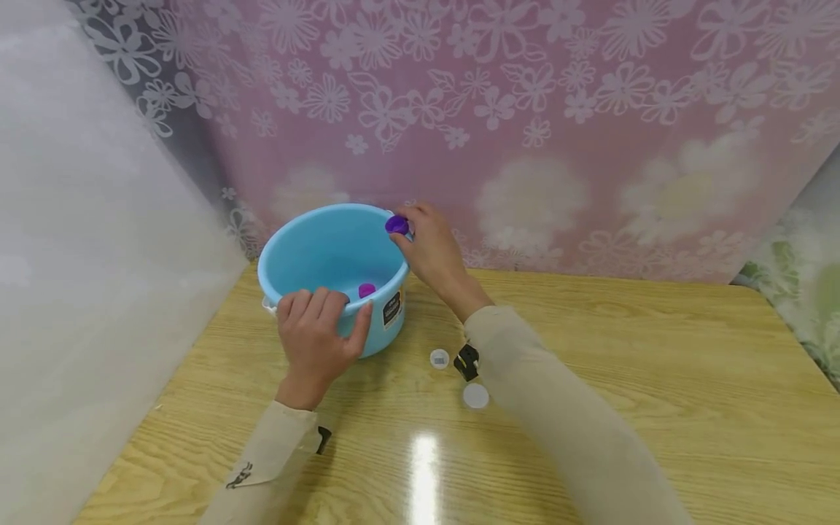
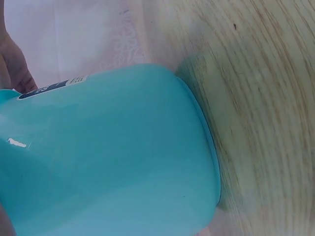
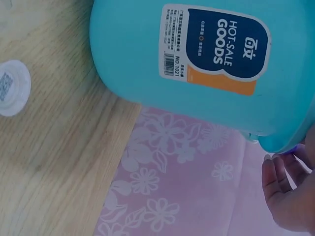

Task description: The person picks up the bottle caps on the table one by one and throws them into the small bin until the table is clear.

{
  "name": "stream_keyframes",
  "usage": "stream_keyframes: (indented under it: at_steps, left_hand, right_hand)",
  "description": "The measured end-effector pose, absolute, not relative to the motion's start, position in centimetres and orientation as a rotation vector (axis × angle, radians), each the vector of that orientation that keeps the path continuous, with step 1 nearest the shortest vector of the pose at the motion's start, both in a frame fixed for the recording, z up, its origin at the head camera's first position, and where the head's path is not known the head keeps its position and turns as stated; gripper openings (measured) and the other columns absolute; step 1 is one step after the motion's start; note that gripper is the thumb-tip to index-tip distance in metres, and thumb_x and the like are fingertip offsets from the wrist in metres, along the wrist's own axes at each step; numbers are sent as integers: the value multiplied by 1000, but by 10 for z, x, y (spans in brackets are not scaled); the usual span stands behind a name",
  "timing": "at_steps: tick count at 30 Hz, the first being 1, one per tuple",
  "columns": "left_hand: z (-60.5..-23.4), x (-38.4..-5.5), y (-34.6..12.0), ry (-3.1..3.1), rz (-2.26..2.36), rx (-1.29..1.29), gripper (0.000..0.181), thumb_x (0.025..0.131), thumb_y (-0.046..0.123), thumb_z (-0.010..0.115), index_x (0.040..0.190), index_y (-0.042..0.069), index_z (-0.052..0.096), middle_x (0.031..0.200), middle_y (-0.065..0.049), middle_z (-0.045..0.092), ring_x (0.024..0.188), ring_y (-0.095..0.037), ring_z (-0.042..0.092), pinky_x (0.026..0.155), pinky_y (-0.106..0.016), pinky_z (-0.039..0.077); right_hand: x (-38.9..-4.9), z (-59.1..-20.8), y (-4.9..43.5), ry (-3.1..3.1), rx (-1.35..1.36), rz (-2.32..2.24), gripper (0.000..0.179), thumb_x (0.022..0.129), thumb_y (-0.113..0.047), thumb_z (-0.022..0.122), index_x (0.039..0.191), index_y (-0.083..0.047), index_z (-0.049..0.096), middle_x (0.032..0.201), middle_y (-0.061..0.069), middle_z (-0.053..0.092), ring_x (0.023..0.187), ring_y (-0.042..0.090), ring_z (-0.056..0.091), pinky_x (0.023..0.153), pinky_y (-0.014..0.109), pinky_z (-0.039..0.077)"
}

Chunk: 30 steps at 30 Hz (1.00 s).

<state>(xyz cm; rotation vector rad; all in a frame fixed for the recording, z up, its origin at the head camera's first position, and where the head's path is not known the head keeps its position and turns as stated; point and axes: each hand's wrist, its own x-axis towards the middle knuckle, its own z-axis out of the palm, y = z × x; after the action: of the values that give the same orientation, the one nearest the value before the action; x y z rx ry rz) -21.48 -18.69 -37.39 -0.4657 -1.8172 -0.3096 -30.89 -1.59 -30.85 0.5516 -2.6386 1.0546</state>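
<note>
A light blue plastic bucket (image 1: 335, 248) stands on the wooden table, its label (image 3: 221, 49) showing in the right wrist view. My left hand (image 1: 318, 335) grips the bucket's near rim, fingers over the edge and thumb outside. At the far right of the rim, my right hand (image 1: 429, 244) pinches a small round purple cap (image 1: 397, 224) between thumb and fingers. A magenta piece (image 1: 367, 290) lies on the bucket's floor. In the left wrist view the bucket's side (image 2: 113, 157) fills most of the picture, and the left hand is mostly hidden.
Two small white discs lie right of the bucket: one with a printed square (image 1: 439, 359) and a plain one (image 1: 475, 396). Behind the wooden table (image 1: 656, 379) hangs a pink flowered curtain (image 1: 525, 109). A white sheet (image 1: 98, 255) hangs along the left side.
</note>
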Motion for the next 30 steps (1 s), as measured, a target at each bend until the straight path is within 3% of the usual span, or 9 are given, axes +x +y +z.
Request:
stream_keyframes:
  at_steps: [10,30]
  left_hand:
    - [-374,-215,-186,-1786,-324,-452,39,85,39,58,67,6,48,58,-6,42,55,-29,39,66,-45,31]
    - [-377,-217,-183,-1762,-334,-456,40,86,40,58,66,7,47,57,-5,40,53,-28,37,66,-45,30]
  right_hand:
    - [-307,-304,-19,-2738,522,929,44,94,-28,60,135,-16,53,134,3,50,122,21,47,96,34,43]
    - [-305,-304,-17,-2799,502,872,49,96,-31,56,143,-19,46,137,1,48,124,21,48,94,40,44]
